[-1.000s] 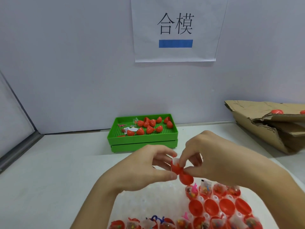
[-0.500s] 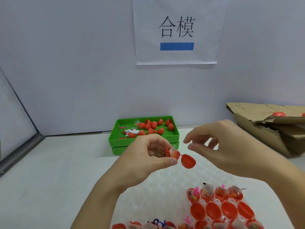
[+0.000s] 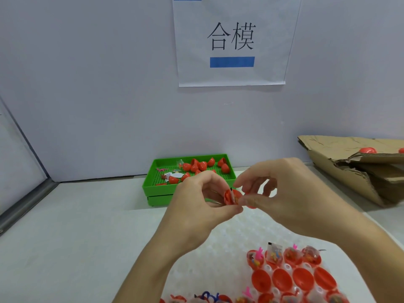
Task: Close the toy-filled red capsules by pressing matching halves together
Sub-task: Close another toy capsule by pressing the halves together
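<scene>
Near tray: clear blister tray (image 3: 229, 254) on the surface (image 3: 76, 237); four empty red halves (image 3: 282, 278) in one row, four toy-filled halves (image 3: 293, 255) behind them.
Left hand (image 3: 196, 206): fingers grasping the open red capsule (image 3: 231, 196) above the tray.
Right hand (image 3: 284, 193): fingers pinching the capsule's other half.
Far: one green tray (image 3: 153, 189) with roughly ten red pieces; cardboard box (image 3: 349, 167) far right; paper sign (image 3: 231, 40) on wall.

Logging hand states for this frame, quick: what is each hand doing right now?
Left hand: pinching the toy-filled capsule half.
Right hand: fingers curled round the other red half, mostly hidden, pressing it toward the first.
</scene>
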Motion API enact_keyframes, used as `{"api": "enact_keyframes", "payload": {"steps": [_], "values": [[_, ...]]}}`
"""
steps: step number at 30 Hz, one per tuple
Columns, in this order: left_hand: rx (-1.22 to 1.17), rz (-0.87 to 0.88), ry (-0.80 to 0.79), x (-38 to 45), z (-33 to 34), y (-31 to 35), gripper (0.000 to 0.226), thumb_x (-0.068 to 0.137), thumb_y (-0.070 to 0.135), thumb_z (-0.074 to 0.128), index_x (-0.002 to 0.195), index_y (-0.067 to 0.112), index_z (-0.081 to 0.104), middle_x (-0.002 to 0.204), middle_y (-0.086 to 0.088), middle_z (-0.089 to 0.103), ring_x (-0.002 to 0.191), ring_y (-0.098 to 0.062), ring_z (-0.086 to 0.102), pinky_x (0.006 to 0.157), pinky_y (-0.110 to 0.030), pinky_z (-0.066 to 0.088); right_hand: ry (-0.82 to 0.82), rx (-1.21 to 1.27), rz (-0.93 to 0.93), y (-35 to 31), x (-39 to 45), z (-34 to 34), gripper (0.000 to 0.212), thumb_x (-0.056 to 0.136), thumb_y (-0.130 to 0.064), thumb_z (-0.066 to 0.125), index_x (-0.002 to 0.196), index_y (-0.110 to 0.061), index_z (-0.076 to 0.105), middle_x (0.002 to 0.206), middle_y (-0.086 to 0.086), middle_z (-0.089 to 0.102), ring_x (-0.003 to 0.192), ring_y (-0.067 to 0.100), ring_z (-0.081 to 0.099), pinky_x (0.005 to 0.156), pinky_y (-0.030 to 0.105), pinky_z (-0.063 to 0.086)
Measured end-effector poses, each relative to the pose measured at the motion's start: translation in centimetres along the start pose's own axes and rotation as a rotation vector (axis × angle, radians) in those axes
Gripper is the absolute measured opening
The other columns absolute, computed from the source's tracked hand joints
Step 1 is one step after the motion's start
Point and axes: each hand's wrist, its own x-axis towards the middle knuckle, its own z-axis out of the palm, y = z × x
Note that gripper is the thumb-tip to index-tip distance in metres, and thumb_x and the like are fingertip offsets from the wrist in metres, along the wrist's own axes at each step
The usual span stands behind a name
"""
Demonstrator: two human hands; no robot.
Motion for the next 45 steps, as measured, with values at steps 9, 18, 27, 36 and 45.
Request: {"api": "enact_keyframes", "payload": {"steps": [9,18,27,36,45], "values": [[-0.021,0.027,0.033,0.1,0.2,-0.1,0.027,0.071,0.009,0.088,0.083,0.019,0.066,0.080,0.006,0.073,0.078,-0.010,0.072,0.071,-0.020,0.058,0.059,0.078,-0.034,-0.2,0.0,0.3,0.020,0.077,-0.052,0.069,0.086,-0.035,0.076,0.077,-0.021,0.068,0.079,0.000,0.065,0.066,0.014,0.050],[0.017,0.051,0.045,0.1,0.2,-0.1,0.027,0.072,0.010,0.087,0.084,0.021,0.066,0.081,0.006,0.073,0.080,-0.010,0.072,0.074,-0.024,0.060,0.073,0.000,-0.037,0.1,0.1,0.3,0.008,0.083,-0.041,0.073,0.089,-0.035,0.076,0.072,-0.017,0.067,0.078,0.001,0.064,0.068,0.015,0.049],[0.023,0.077,0.065,0.0,0.3,0.1,0.023,0.074,0.022,0.086,0.082,0.026,0.066,0.081,0.008,0.072,0.079,-0.008,0.070,0.075,-0.028,0.061,0.085,-0.085,-0.045,-0.5,0.1,1.1,0.018,0.080,-0.054,0.060,0.088,-0.042,0.070,0.087,-0.020,0.061,0.091,0.001,0.057,0.065,0.011,0.039],[-0.053,0.050,0.116,0.2,-0.1,-0.1,0.029,0.072,0.010,0.087,0.089,0.019,0.066,0.083,0.004,0.072,0.082,-0.010,0.071,0.075,-0.025,0.060,0.101,0.049,0.050,0.6,0.3,0.0,0.037,0.083,-0.063,0.053,0.111,-0.041,0.066,0.102,-0.024,0.066,0.101,-0.004,0.060,0.079,0.016,0.050],[-0.184,0.069,0.146,0.4,-0.1,-0.1,0.027,0.071,0.004,0.086,0.088,0.019,0.072,0.083,0.006,0.075,0.081,-0.007,0.072,0.072,-0.014,0.055,-0.163,0.399,0.183,2.8,0.4,-1.2,0.032,0.078,-0.037,0.074,0.109,-0.031,0.072,0.101,-0.010,0.077,0.095,0.010,0.073,0.085,0.034,0.058]]}}
